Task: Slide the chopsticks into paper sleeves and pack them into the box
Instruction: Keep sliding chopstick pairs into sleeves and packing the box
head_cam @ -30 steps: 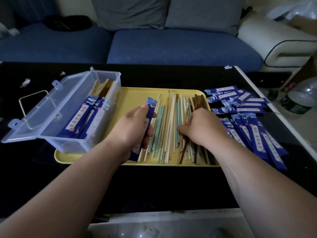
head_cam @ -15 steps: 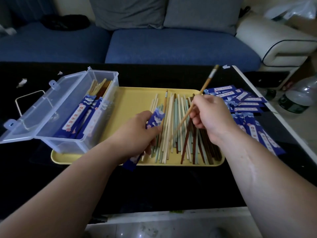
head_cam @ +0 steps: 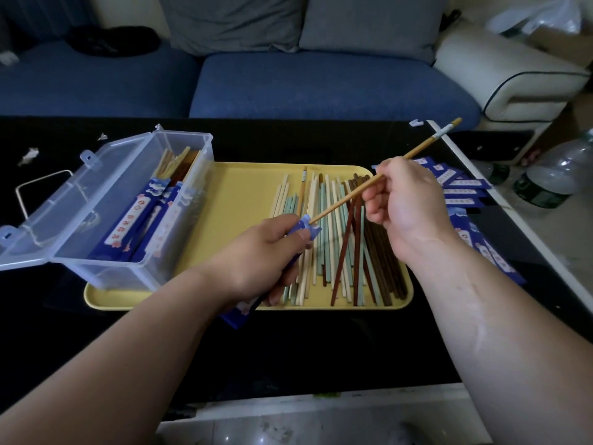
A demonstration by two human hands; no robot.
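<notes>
My left hand point(head_cam: 263, 255) grips a blue paper sleeve point(head_cam: 239, 313) over the yellow tray point(head_cam: 244, 187), its open mouth pointing up and right. My right hand point(head_cam: 401, 200) pinches a tan chopstick point(head_cam: 420, 147) whose thin tip meets the sleeve's mouth. Several loose chopsticks point(head_cam: 340, 242) in cream, green and brown lie on the tray's right half. The clear plastic box point(head_cam: 128, 220) stands open on the tray's left end with sleeved chopsticks inside. Empty blue sleeves point(head_cam: 462, 187) lie spread to the right of the tray.
The tray sits on a black table point(head_cam: 288, 348) in front of a blue sofa point(head_cam: 321, 85). Plastic bottles point(head_cam: 552, 178) stand on the floor at the right. The box lid point(head_cam: 57, 200) hangs open to the left. Paper scraps point(head_cam: 29, 155) lie at the far left.
My right hand has lifted one tan chopstick off the pile and brought its tip down to the sleeve's mouth. My left hand has raised and tilted the sleeve toward it.
</notes>
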